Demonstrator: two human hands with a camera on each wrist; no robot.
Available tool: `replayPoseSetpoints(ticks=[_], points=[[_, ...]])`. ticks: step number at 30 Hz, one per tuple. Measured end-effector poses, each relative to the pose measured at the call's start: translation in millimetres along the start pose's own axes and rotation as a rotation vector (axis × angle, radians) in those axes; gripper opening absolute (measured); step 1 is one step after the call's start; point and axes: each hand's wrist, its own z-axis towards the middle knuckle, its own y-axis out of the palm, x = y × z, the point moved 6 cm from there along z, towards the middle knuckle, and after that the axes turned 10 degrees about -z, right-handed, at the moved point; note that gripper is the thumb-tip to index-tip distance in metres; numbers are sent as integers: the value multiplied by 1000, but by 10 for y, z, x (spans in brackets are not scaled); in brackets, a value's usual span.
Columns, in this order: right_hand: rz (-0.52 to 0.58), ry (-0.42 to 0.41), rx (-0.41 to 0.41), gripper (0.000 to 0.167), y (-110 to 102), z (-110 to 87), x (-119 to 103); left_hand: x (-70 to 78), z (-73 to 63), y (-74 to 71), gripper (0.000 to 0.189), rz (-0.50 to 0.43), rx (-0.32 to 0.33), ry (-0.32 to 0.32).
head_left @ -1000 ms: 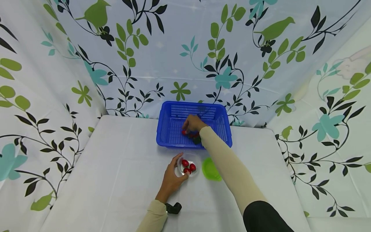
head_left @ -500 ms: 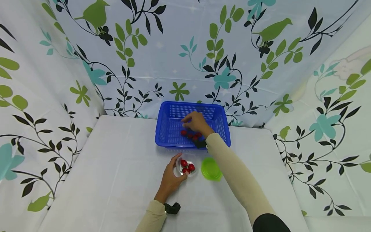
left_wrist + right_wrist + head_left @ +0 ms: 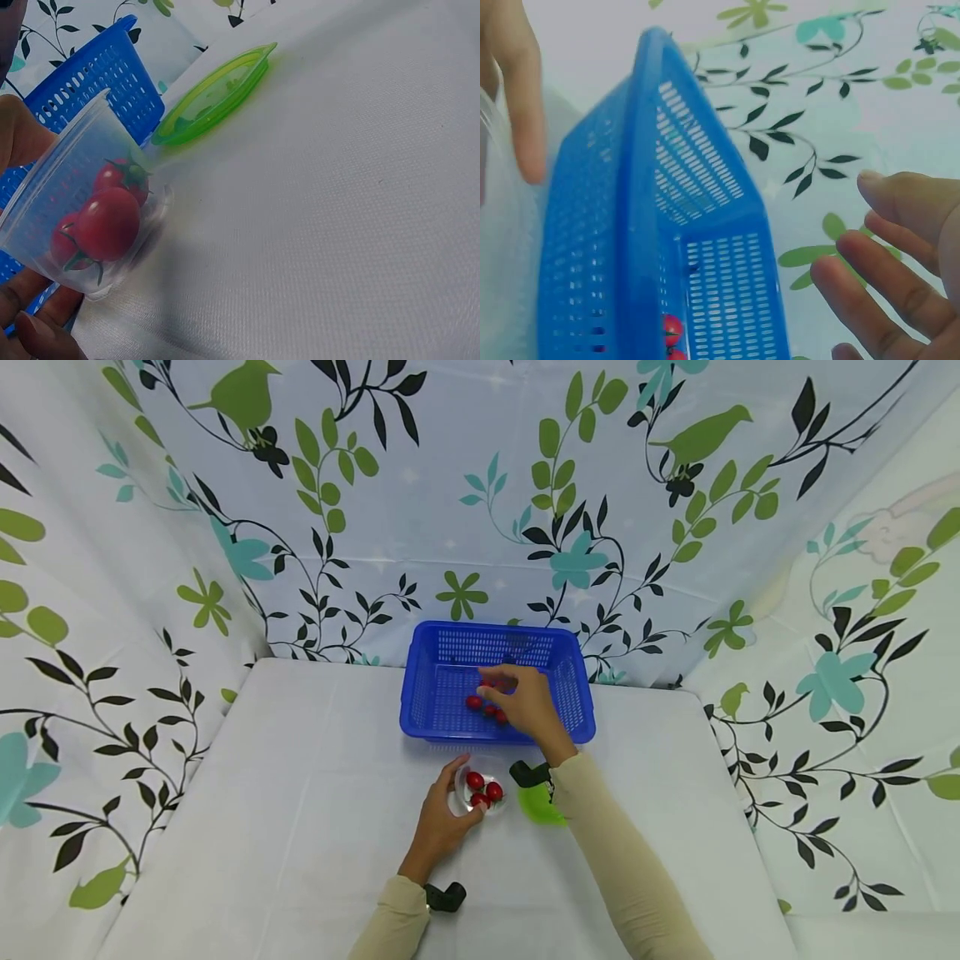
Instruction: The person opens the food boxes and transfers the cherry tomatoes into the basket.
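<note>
My left hand (image 3: 441, 822) grips a clear plastic cup (image 3: 79, 165) with thumb and fingers around its sides. Inside the cup lie a few cherry tomatoes (image 3: 109, 223) with green stems. Over a blue perforated basket (image 3: 422, 710) hovers my right hand (image 3: 531, 700), its thumb and fingers spread apart. In the right wrist view nothing is between those fingers (image 3: 862, 304). Several more cherry tomatoes (image 3: 474, 702) are in the basket below the right hand, partly hidden by it.
A light green round lid (image 3: 217, 94) lies on the white-covered table (image 3: 315, 793) to the right of the cup. My right wrist's black camera (image 3: 529, 774) partly covers it in the head view. A patterned curtain (image 3: 435, 502) hangs behind the basket.
My right hand lifted from the tomatoes in the basket, then drew back toward the near right, with its fingers now spread. My left hand and the cup have stayed in place.
</note>
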Motion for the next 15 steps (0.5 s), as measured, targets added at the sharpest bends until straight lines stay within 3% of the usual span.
replayPoseSetpoints(ticks=[9, 15], points=[[77, 35, 90, 31, 33, -486, 61, -13, 17, 8, 87, 16, -9, 15], [95, 62, 108, 31, 116, -709, 113, -9, 18, 8, 87, 25, -7, 26]])
